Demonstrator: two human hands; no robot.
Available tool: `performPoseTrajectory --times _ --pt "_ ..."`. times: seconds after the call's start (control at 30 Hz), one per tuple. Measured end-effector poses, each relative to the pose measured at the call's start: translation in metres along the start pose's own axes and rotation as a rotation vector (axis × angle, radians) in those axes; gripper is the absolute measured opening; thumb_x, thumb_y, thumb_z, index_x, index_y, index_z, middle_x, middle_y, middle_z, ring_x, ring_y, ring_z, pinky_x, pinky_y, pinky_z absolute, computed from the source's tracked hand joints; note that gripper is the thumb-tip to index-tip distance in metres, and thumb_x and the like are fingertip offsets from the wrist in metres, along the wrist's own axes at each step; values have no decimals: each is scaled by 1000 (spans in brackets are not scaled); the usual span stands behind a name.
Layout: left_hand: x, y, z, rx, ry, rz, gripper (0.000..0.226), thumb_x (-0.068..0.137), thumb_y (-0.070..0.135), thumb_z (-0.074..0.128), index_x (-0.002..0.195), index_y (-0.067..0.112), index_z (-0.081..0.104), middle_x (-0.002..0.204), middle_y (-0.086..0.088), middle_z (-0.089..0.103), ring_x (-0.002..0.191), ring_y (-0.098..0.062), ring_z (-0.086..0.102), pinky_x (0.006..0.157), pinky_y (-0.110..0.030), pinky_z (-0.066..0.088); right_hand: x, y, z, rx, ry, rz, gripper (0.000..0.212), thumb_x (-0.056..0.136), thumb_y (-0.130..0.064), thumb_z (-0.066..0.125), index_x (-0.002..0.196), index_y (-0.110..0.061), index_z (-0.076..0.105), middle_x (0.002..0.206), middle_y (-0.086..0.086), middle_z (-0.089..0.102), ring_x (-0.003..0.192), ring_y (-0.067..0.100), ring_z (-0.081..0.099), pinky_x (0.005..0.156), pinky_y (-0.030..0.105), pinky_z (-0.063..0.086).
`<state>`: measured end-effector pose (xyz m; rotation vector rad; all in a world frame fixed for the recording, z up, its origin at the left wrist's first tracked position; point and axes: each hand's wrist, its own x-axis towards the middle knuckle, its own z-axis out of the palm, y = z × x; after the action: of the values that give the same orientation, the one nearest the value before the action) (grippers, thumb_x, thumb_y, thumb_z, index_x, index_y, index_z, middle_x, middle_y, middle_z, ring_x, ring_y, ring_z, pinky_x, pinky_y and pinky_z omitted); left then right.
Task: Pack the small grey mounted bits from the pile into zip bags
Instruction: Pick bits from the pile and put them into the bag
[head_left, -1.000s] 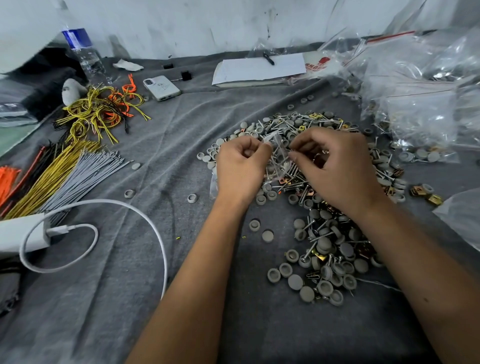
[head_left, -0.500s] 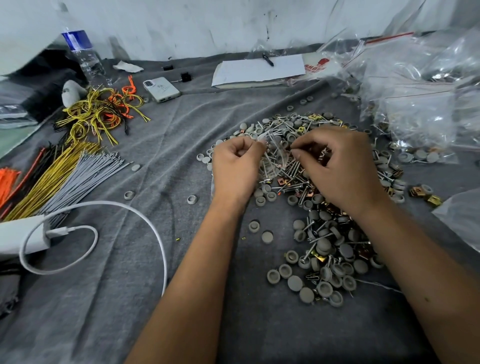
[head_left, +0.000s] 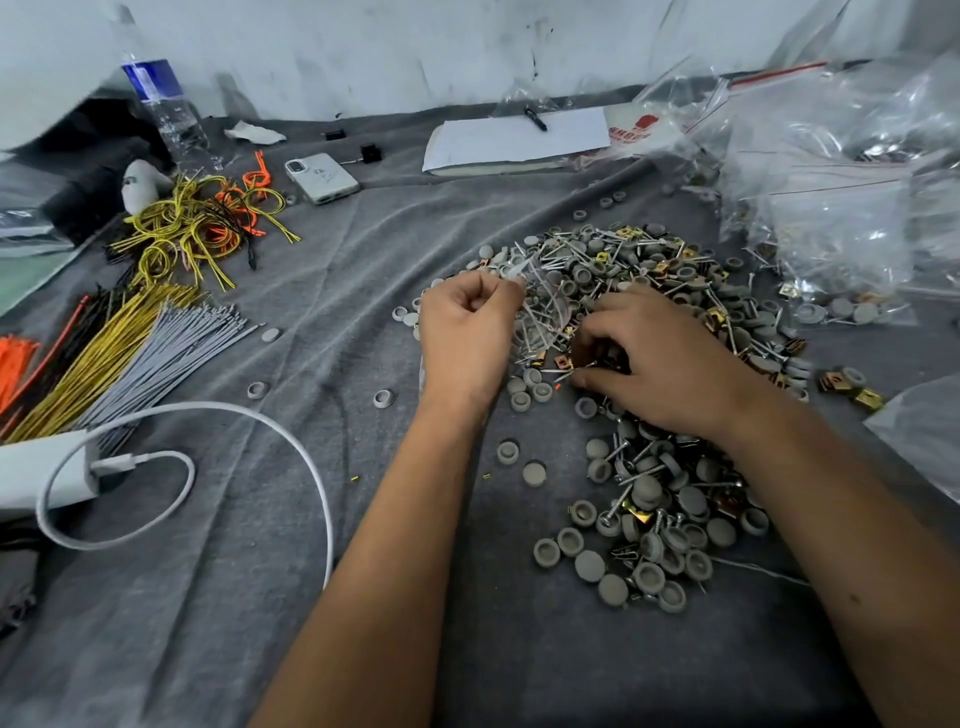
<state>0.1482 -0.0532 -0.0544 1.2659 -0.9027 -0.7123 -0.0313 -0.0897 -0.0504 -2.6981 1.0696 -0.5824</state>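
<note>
Over the pile (head_left: 644, 395) toward the surface's right edge, the left hand (head_left: 465, 338) pinches a clear zip bag (head_left: 543, 306) with curled fingers. The right hand (head_left: 670, 364) reaches into the pile, fingers bent around small bits.

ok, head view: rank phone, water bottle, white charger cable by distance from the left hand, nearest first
From the left hand:
1. White charger cable, lower left on the cloth.
2. Phone, up and left, lying flat.
3. Water bottle, far left corner by the wall.

Creased grey cloth (head_left: 291, 597) — pile of grey bits (head_left: 649, 499), wire bundles (head_left: 119, 358), phone (head_left: 322, 177), notepad (head_left: 514, 139), charger cable (head_left: 249, 415)
</note>
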Motion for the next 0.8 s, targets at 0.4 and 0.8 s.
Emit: performPoseTrajectory --times 0.4,0.8 --pt "-2 0 0 34 -6 18 27 91 9 67 66 8 57 63 -9 39 60 -21 31 61 -39 28 -1 -7 -7 298 300 -2 6 100 -18 66 103 -15 70 87 -12 70 78 0 66 72 23 54" --pt "-7 0 4 73 -129 49 26 84 22 67 64 7 60 49 -1 41 51 -20 34 55 -37 30 0 -13 -7 179 449 -54 14 85 -14 83 98 -8 81 92 3 77 83 8 66 82 10 46"
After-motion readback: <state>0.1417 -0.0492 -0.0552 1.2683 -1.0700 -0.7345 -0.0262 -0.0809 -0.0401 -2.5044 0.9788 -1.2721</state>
